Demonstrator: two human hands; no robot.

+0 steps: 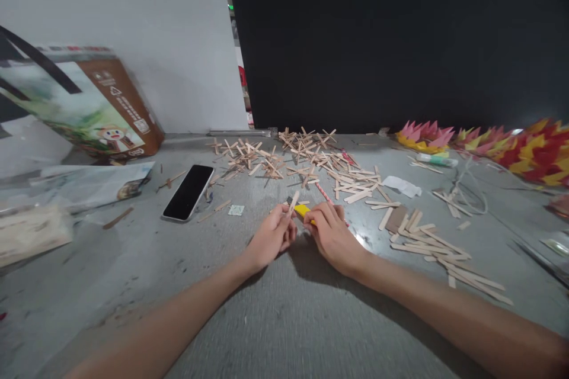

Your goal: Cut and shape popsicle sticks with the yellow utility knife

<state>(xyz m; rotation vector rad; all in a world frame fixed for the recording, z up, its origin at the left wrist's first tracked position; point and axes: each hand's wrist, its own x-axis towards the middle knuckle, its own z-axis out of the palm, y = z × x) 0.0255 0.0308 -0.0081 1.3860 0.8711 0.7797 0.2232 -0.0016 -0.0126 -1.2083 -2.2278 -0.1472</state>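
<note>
Near the middle of the table, my left hand (pixel 272 233) pinches a wooden craft stick (pixel 294 201) that points up and away from me. Close on its right, my right hand (pixel 334 233) is closed around a yellow utility knife (pixel 301 209) with a ribbed body. The knife's front end points left, toward the stick; whether it touches the stick I cannot tell. My fingers hide most of the knife. A red-and-white striped strip (pixel 323 192) lies just beyond my right hand.
Glued stick pieces (pixel 255 157) and loose craft sticks (pixel 444 249) lie beyond and right. A phone (pixel 188 192) and a small patterned square (pixel 236 210) lie left. A printed bag (pixel 111 109) stands back left. Paper flowers (pixel 424 136), a glue stick (pixel 438 160) and a white cable (pixel 469 192) are right.
</note>
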